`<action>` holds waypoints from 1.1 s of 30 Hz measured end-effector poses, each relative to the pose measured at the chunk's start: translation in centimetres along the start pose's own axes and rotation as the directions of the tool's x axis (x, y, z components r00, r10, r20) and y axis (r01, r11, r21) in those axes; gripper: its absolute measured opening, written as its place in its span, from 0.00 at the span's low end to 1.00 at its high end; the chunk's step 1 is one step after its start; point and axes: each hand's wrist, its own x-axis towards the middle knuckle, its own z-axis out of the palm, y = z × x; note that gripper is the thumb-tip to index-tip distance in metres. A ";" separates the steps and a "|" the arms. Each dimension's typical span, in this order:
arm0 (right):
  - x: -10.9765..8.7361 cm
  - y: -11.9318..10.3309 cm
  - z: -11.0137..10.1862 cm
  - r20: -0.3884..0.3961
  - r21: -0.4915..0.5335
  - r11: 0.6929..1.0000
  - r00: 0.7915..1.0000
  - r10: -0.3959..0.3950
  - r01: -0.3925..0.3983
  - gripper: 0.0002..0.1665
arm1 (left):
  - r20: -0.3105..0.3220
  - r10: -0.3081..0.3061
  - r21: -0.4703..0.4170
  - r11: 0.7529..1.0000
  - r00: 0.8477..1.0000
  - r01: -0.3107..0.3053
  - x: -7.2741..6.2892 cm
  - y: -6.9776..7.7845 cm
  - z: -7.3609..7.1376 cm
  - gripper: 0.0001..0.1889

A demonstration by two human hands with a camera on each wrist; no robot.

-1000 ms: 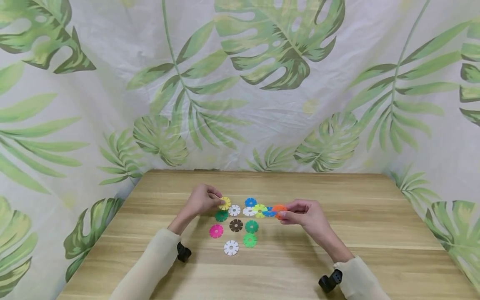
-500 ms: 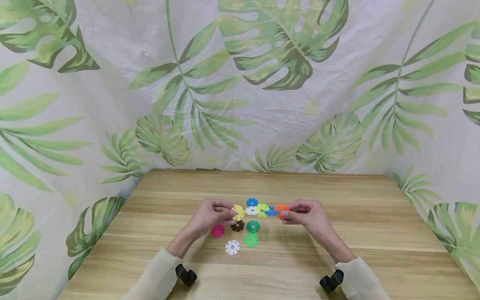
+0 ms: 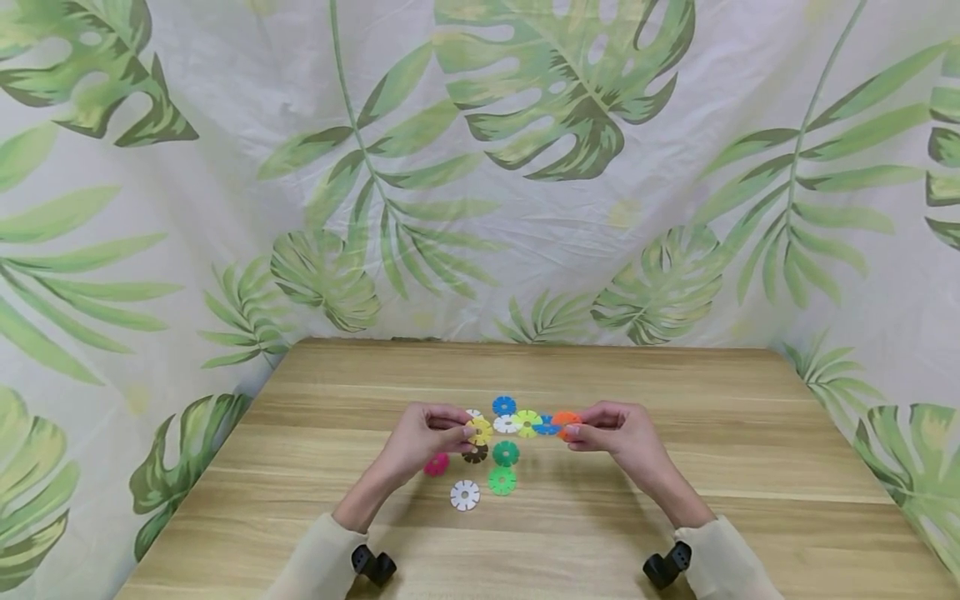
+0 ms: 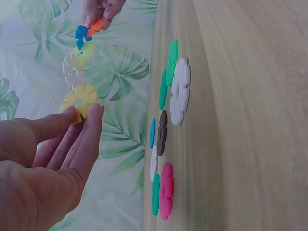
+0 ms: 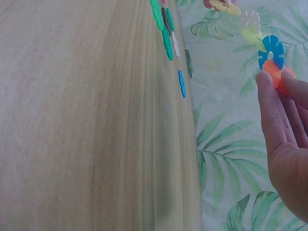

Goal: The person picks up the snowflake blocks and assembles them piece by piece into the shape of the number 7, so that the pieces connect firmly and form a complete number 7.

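My left hand (image 3: 423, 437) pinches a yellow notched plastic disc (image 4: 79, 102) between thumb and fingers. My right hand (image 3: 626, 437) grips an orange notched disc (image 5: 275, 73), the right end of a short raised chain. Joined to it in a row are a blue disc (image 5: 273, 50), a yellow-green disc (image 3: 527, 423) and a white disc (image 4: 73, 70). Close to the chain's white end is the yellow disc; a small gap shows between them in the head view. The fingertips cover part of both end discs.
Loose discs lie flat on the wooden table (image 3: 600, 533): blue (image 3: 504, 406), brown (image 3: 474, 454), dark green (image 3: 506, 454), light green (image 3: 502, 481), white (image 3: 465, 495) and pink (image 3: 437, 464). Another white disc (image 4: 154, 162) and a green one (image 4: 155, 195) are mostly hidden from the head view. Behind hangs a leaf-patterned cloth (image 3: 480, 208).
My left hand has moved right with the yellow disc, from the left of the loose discs to the chain's white end. My right hand and the chain have barely shifted.
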 end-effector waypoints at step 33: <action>-0.2 0.6 0.9 0.067 0.021 1.000 0.998 0.002 -0.004 0.17 | -0.093 0.067 0.254 0.966 0.993 -0.041 -1.0 0.3 1.7 0.06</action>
